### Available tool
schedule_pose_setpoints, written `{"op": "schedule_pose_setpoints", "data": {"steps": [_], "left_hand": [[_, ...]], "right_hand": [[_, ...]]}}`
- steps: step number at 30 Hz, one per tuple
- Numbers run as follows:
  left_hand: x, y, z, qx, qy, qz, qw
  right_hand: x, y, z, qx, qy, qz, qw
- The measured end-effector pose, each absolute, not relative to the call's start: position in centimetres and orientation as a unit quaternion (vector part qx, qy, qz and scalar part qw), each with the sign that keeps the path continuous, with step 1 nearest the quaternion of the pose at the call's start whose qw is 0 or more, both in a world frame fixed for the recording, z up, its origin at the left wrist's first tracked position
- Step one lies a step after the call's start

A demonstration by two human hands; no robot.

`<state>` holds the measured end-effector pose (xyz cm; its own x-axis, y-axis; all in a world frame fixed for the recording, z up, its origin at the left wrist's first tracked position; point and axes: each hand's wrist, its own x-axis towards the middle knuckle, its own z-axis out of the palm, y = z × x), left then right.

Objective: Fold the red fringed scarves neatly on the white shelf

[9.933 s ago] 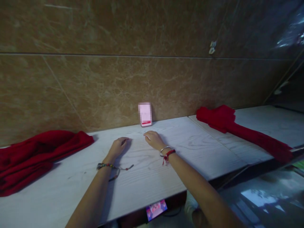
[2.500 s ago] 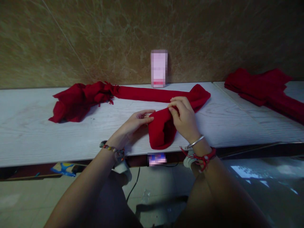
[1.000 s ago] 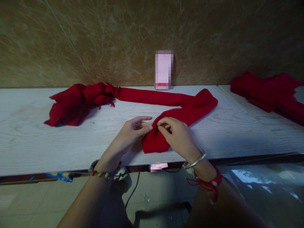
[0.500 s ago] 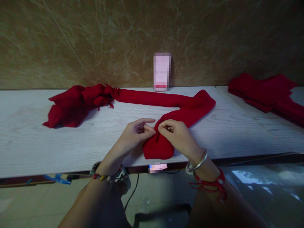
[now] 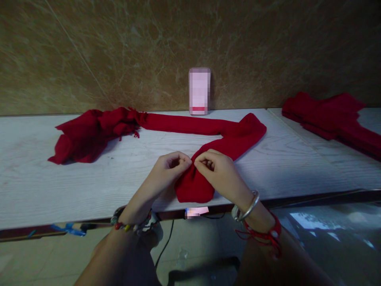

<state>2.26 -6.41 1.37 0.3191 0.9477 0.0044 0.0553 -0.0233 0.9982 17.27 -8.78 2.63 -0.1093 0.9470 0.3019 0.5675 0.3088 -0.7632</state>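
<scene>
A long red scarf (image 5: 190, 124) stretches across the white wood-grain table (image 5: 59, 186), bunched at its left end and bent back toward me on the right. Its near end forms a folded wad by the table's front edge. My left hand (image 5: 168, 169) pinches the wad's left side with curled fingers. My right hand (image 5: 218, 171) grips the wad's top edge, fingers closed on the cloth. The two hands almost touch above the fold.
A pink blurred card (image 5: 199, 91) stands against the brown marble wall behind the scarf. Another pile of red cloth (image 5: 330, 115) lies at the right on the adjoining table. Below the table's front edge are the floor and a dark cable (image 5: 165, 242).
A red scarf now lies spread along the table, which was bare between my hands ten seconds ago. My hands have drawn together over its near end, and that end has become tighter.
</scene>
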Motion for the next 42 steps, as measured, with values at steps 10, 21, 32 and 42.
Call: {"op": "schedule_pose_setpoints", "data": {"steps": [10,21,32,42], "left_hand": [[1.6,-5.9,1.1,0.538,0.456,0.426,0.567],[-0.4,-4.4,1.3,0.363,0.477,0.52,0.609],[1.4,-5.5,1.8,0.432,0.483,0.493,0.58],[1.4,-5.5,1.3,0.436,0.464,0.476,0.606]], "right_hand": [[18.4,-8.5,3.2,-0.549,-0.694,0.226,0.407],[22.4,-7.2,3.3,-0.608,-0.624,0.202,0.447],[19.6,-7.7,2.3,-0.582,-0.68,0.199,0.398],[18.8,-7.7,1.6,-0.584,-0.704,0.165,0.369]]}}
